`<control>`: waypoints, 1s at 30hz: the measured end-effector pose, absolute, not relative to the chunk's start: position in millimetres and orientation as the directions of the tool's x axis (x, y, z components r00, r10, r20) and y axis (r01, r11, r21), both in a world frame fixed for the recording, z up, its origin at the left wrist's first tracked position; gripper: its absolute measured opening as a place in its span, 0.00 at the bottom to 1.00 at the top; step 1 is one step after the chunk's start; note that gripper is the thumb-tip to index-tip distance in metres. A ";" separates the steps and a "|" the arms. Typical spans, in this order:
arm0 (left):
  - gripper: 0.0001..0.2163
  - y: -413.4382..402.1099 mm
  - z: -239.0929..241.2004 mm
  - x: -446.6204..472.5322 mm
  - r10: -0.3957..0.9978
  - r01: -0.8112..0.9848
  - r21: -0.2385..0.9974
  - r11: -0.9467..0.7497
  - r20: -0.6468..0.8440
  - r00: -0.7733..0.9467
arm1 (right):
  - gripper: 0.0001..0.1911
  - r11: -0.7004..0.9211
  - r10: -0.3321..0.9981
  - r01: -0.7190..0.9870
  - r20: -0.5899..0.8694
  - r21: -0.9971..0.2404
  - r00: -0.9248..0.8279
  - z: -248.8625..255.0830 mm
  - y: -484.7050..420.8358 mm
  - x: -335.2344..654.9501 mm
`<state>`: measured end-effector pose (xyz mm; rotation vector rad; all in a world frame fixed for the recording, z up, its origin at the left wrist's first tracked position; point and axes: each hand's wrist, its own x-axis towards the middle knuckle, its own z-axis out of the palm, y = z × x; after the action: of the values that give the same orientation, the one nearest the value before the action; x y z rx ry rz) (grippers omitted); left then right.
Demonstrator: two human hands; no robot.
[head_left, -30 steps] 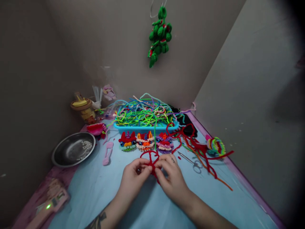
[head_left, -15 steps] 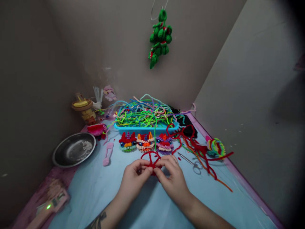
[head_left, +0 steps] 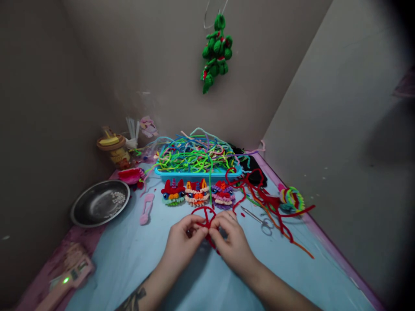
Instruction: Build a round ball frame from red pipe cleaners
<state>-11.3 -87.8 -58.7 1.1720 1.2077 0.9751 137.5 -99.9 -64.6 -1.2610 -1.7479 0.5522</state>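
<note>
A red pipe cleaner (head_left: 206, 209), bent into a ring with strands across its middle, is pinched between both my hands just above the table. My left hand (head_left: 186, 235) closes thumb and forefinger on its left side. From the right, the fingertips of my right hand (head_left: 231, 235) grip it close to the left ones. The fingers cover the centre of the ring, and a red end shows below them. Behind it stand three pipe-cleaner lion heads: a red and green one (head_left: 173, 193), an orange and cream one (head_left: 197, 193) and a purple and red one (head_left: 223, 194).
A blue basket (head_left: 197, 176) piled with colourful pipe cleaners stands behind the heads. Scissors (head_left: 257, 219) and tangled red strands (head_left: 270, 201) lie on the right. At left are a metal bowl (head_left: 81, 216) with white beads, a pink hair clip (head_left: 147, 209) and a glue gun (head_left: 69, 280).
My right fingers have shifted slightly in toward the left ones. The red ring is turned a little, and its lower end now hangs more visibly beneath my hands.
</note>
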 end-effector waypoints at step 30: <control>0.26 -83.0 -54.8 -16.9 0.975 -0.200 0.954 0.223 -0.215 0.060 | 0.18 0.654 0.753 0.463 0.456 -0.598 -0.474 -62.9 -110.3 138.5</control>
<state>-16.9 -83.0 -54.8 0.9148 1.1273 1.1105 138.5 -110.3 -62.9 -0.9385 -2.1510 0.5175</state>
